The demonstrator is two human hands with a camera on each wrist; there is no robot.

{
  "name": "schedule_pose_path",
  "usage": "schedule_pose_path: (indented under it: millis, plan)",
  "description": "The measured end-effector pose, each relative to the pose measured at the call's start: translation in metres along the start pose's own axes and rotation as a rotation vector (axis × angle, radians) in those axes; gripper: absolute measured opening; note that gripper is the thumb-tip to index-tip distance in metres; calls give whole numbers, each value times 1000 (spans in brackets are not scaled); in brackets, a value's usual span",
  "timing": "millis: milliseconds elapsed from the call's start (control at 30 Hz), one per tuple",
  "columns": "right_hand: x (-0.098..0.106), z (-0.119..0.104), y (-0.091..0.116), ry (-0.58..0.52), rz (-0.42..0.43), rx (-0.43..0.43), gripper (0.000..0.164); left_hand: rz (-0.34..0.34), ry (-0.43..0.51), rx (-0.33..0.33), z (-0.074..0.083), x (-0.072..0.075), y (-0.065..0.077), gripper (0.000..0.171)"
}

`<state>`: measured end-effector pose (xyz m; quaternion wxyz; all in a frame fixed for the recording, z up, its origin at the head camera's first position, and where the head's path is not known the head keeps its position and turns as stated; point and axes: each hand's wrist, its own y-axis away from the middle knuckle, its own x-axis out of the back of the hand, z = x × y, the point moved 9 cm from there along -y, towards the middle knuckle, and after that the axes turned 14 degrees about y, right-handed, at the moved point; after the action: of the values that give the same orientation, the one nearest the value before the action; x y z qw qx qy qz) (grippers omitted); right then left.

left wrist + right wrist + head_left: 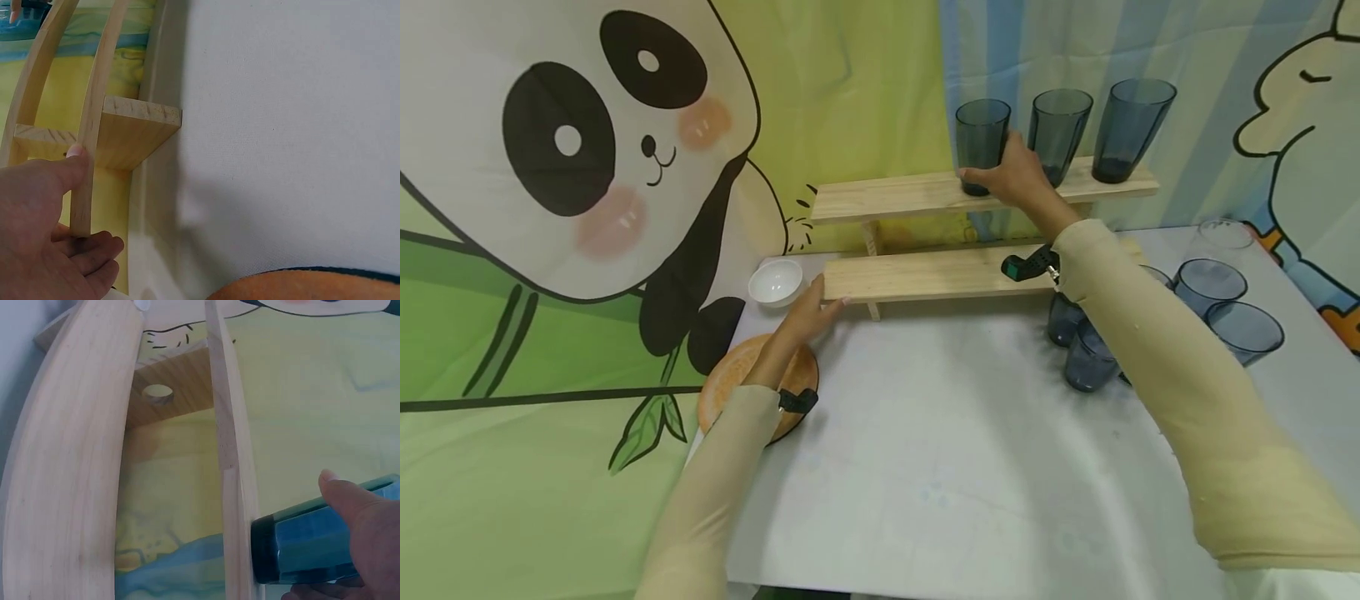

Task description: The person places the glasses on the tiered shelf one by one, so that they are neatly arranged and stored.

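Observation:
On the top board of a two-tier wooden shelf (887, 194), my right hand (1018, 177) grips a blue-tinted drinking glass (981, 129). In the right wrist view that glass (312, 540) has its base against the board, with my thumb along one side and fingers on the other. Two more glasses stand to its right, a middle one (1058, 125) and a taller-looking one (1131, 129). My left hand (808, 318) holds the left end of the lower board (925, 277). Seen from the left wrist, its thumb lies on one face of the board (90, 125) and its fingers curl beneath.
A white bowl (776, 283) sits left of the shelf, and a round orange-brown plate (805, 375) lies under my left forearm. Several blue glasses (1090, 362) stand at the right, partly behind my right sleeve. A printed panda curtain (685, 192) hangs behind the white table (925, 467).

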<state>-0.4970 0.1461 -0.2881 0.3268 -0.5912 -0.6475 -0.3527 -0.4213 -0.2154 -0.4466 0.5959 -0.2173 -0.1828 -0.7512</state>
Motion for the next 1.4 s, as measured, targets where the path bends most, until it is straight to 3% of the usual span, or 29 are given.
schedule_pose_path:
  millis: [200,300,467,600,767,967,1100,1400]
  plan:
    - [-4,0,15,109,-96,-1,116,-4,7,-1,-1,1,-2,81]
    - [-7,-1,24,176,-188,20,117,-8,9,2,-2,2,-2,81]
    - [-6,-5,46,293,-370,131,114,-5,21,7,-4,2,-2,82]
    - [9,0,69,325,-418,233,109,-2,12,8,-5,2,-3,82]
    - [36,30,88,290,-361,236,108,-4,11,10,-6,2,-4,82]
    - [62,78,113,240,-276,237,93,5,6,7,-5,4,-3,80]
    - [70,115,128,213,-223,201,87,5,21,3,-3,3,-1,79]
    - [75,189,169,260,-4,55,89,1,11,-12,-2,3,-3,81]
